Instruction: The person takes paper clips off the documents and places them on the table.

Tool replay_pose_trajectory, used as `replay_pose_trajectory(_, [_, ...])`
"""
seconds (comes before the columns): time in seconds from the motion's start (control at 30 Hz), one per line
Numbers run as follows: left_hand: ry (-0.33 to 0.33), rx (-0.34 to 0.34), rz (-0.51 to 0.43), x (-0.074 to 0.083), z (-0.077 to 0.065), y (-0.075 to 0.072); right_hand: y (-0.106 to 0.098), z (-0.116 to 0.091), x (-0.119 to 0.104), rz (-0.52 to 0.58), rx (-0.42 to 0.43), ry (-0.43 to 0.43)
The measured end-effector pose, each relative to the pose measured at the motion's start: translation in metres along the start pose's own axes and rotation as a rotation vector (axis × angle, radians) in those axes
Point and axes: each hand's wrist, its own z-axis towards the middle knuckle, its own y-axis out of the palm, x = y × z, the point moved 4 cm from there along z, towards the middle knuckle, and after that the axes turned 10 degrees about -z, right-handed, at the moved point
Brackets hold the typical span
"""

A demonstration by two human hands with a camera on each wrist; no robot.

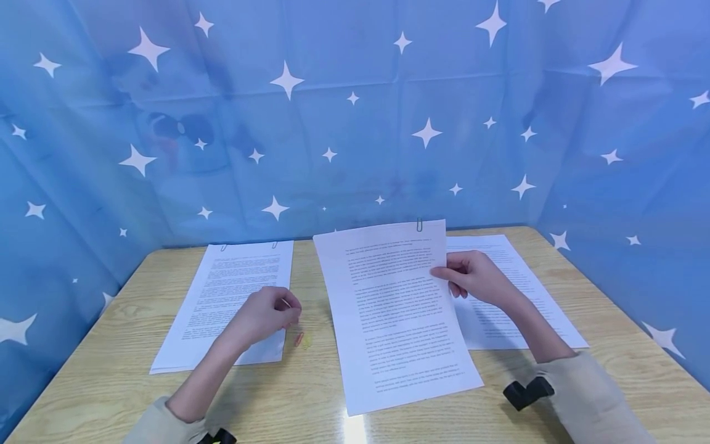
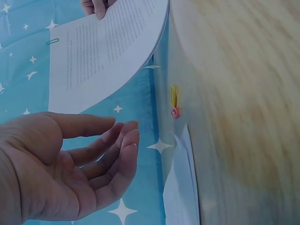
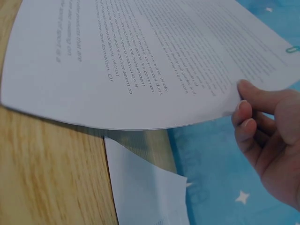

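My right hand (image 1: 477, 277) pinches the right edge of a printed sheet of paper (image 1: 399, 320) between thumb and fingers, holding it tilted up over the table. A green paper clip (image 1: 419, 225) sits on the sheet's top edge near its right corner. My left hand (image 1: 269, 317) hovers over the right side of the left paper stack (image 1: 238, 277), its fingers loosely curved with nothing between them. In the left wrist view, a gap shows between thumb and fingers. Small red clips (image 1: 299, 339) and yellow clips (image 1: 307, 340) lie on the table near it.
Two clips (image 1: 224, 248) hold the left stack's top edge. Another printed stack (image 1: 510, 296) lies at the right, partly behind the raised sheet. The wooden table (image 1: 83, 394) ends at a blue curtain (image 1: 355, 123) with white stars.
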Motion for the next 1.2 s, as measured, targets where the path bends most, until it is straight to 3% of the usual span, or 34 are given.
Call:
replay_pose_trajectory(0.37, [0.076, 0.053, 0.003, 0.012, 0.005, 0.000, 0.000, 0.001, 0.001, -0.014, 0.000, 0.003])
replay_pose_trajectory(0.67, [0.151, 0.128, -0.027, 0.033, 0.010, 0.004, 0.001, 0.001, 0.002, -0.017, 0.003, 0.011])
replay_pose_trajectory(0.87, [0.204, 0.169, -0.121, 0.048, 0.013, 0.009, 0.001, 0.001, 0.001, -0.008, 0.000, 0.020])
replay_pose_trajectory(1.07, [0.329, 0.116, -0.281, 0.062, 0.017, 0.016, 0.002, 0.000, 0.001, -0.008, -0.001, 0.024])
replay_pose_trajectory(1.2, [0.393, 0.098, -0.327, 0.070, 0.019, 0.021, 0.003, 0.000, 0.000, -0.008, -0.003, 0.018])
